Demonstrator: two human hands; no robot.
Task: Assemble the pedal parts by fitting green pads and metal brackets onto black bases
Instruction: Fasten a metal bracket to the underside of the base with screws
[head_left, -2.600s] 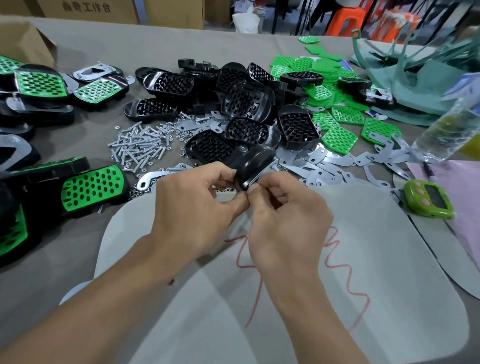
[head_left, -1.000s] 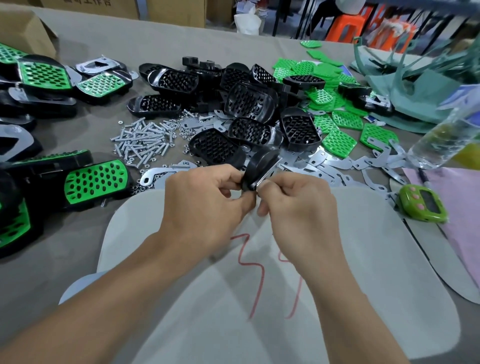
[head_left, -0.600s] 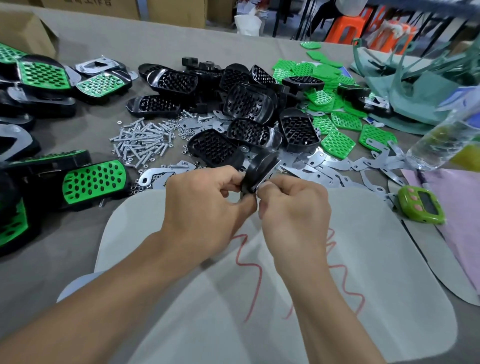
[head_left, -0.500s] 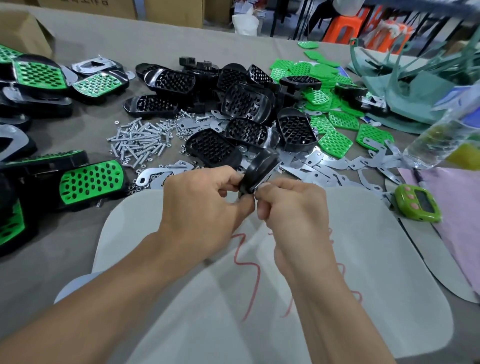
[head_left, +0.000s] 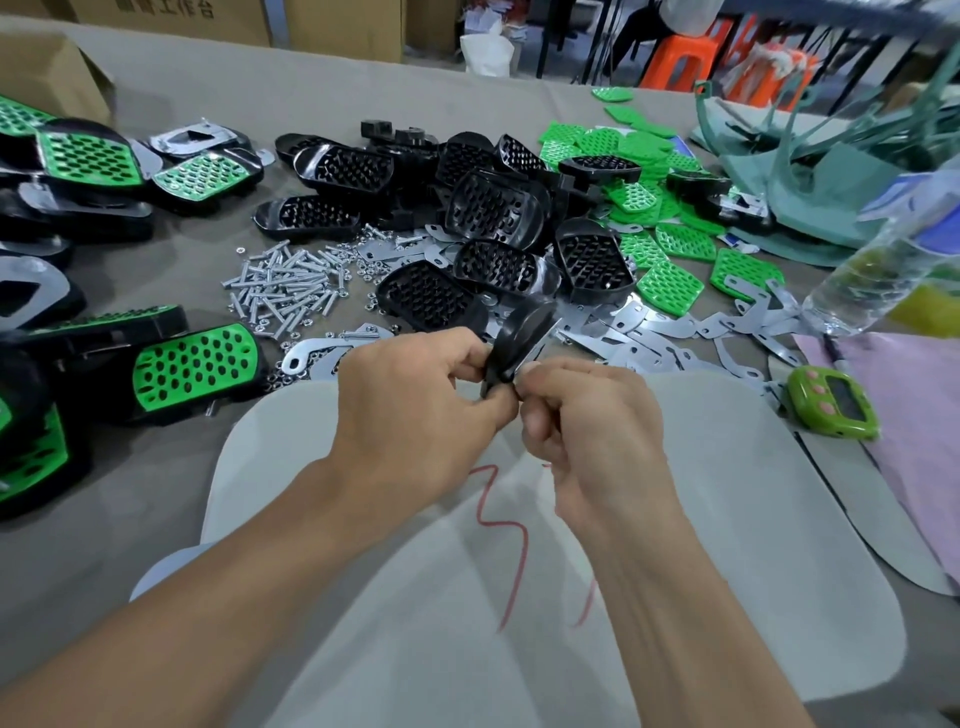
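Observation:
My left hand (head_left: 415, 405) grips a black pedal base (head_left: 519, 338), held on edge above the grey mat (head_left: 727, 519). A metal bracket (head_left: 543, 340) lies against the base's right side. My right hand (head_left: 592, 415) has its fingers curled and pinches at the base's lower end, right against my left thumb; what it pinches is hidden. Behind lie a heap of black bases (head_left: 488, 208), loose green pads (head_left: 670, 283) and flat metal brackets (head_left: 670, 332).
Screws and nuts (head_left: 291, 286) are scattered left of the bases. Finished green-and-black pedals (head_left: 192, 364) line the left side. A green timer (head_left: 831, 408), a plastic bottle (head_left: 883, 270) and pink cloth (head_left: 909, 395) are at the right. A cardboard box (head_left: 47, 73) stands far left.
Both hands stay together on the black base; only the fingers shift slightly, and the view has drifted a little.

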